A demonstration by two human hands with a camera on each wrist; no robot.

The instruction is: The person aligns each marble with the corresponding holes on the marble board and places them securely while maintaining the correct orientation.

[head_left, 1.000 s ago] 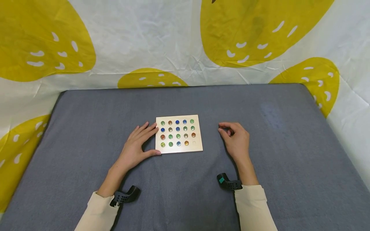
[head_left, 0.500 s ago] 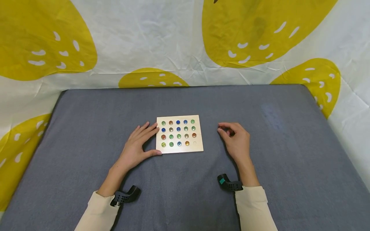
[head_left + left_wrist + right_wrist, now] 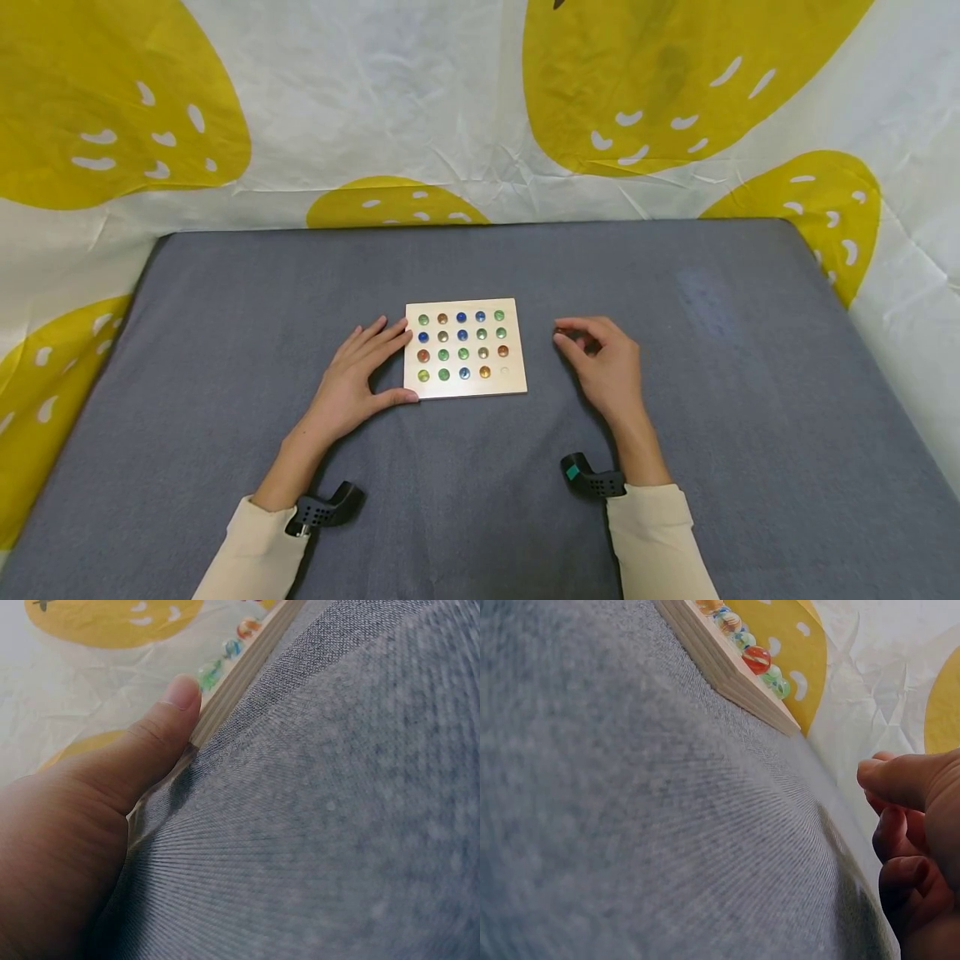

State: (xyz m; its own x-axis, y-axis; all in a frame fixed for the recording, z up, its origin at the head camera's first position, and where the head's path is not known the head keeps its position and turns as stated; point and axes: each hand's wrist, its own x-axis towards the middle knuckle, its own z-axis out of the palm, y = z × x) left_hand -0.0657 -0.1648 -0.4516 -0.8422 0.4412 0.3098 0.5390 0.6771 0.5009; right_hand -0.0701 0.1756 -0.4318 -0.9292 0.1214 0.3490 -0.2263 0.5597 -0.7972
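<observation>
A pale wooden board [image 3: 517,385] lies flat on the cloth with rows of glass marbles in its hollows, mostly green, blue, red and amber. One hollow [image 3: 504,371] at its near right corner holds no marble. My left hand [image 3: 348,379] rests at the board's left edge, fingers spread and straight, the thumb on the near left corner. To the right of the board, apart from it, my right hand [image 3: 606,367] pinches a small dark reddish marble [image 3: 559,332] between thumb and index finger, mostly hidden by the fingertips. In the right wrist view a red marble [image 3: 757,659] shows on the board.
Grey cloth [image 3: 480,483] covers the table around the board. A white curtain [image 3: 390,83] with yellow shapes hangs behind the far edge. Black wrist cameras [image 3: 330,507] are worn on both wrists.
My right hand has moved slightly left, toward the board, still pinching. The left hand and the board stay in place.
</observation>
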